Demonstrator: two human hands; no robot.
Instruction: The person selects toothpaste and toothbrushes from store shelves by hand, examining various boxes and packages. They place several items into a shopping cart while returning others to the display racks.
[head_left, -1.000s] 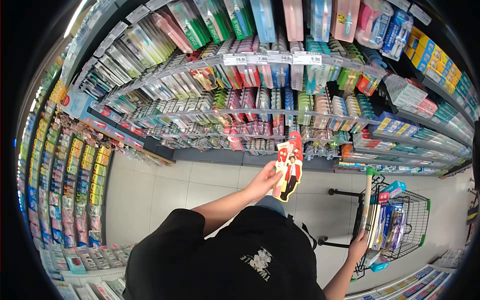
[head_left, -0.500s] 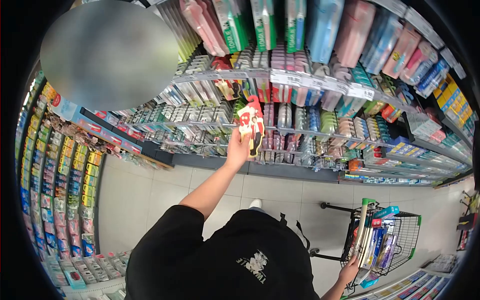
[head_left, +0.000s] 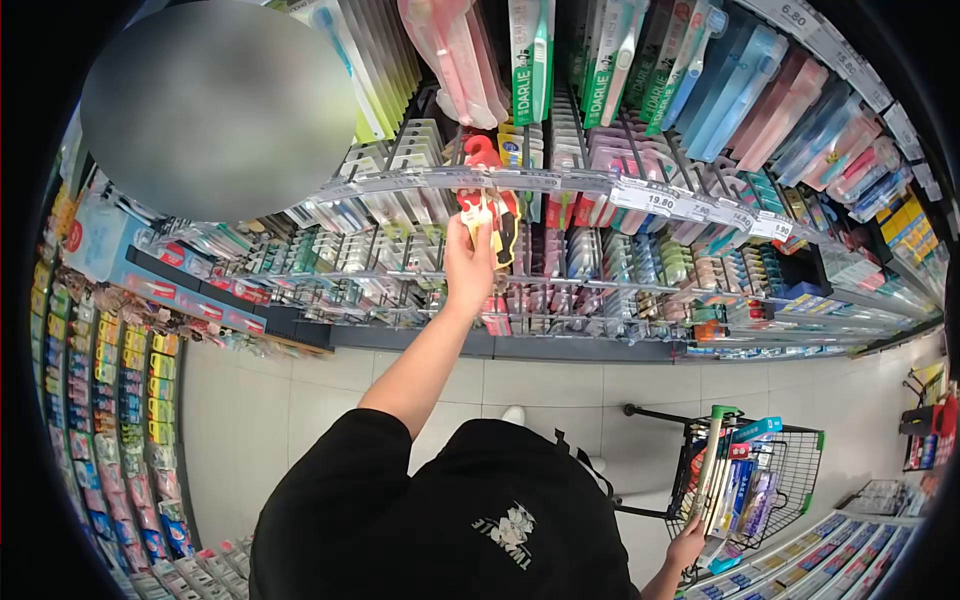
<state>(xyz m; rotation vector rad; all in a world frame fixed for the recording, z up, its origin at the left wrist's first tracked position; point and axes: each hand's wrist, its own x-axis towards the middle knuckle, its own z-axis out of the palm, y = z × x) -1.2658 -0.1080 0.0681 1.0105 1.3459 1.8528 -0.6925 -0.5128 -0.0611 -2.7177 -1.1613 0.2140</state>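
Note:
My left hand [head_left: 472,262] reaches out to the shelf, its fingers closed on a red, black and yellow figure-shaped package [head_left: 507,230]. The package's upper part is at the shelf's price rail [head_left: 560,182], right by a similar red package [head_left: 482,152] hanging behind it. Down at the lower right, my right hand [head_left: 686,546] is wrapped round the near end of the pale handle of a shopping cart [head_left: 800,470]. Boxes and colourful packs [head_left: 738,490] lie inside the cart.
Toothbrush packs [head_left: 533,60] hang in rows above and below the rail. Shelves of bright small packs [head_left: 130,380] stand on the left, and another display [head_left: 800,570] is at the lower right. Pale floor tiles [head_left: 430,385] run between them.
My left hand has moved forward to the shelf with the package, which now overlaps the price rail. The shelf appears nearer. My right hand stays on the cart handle.

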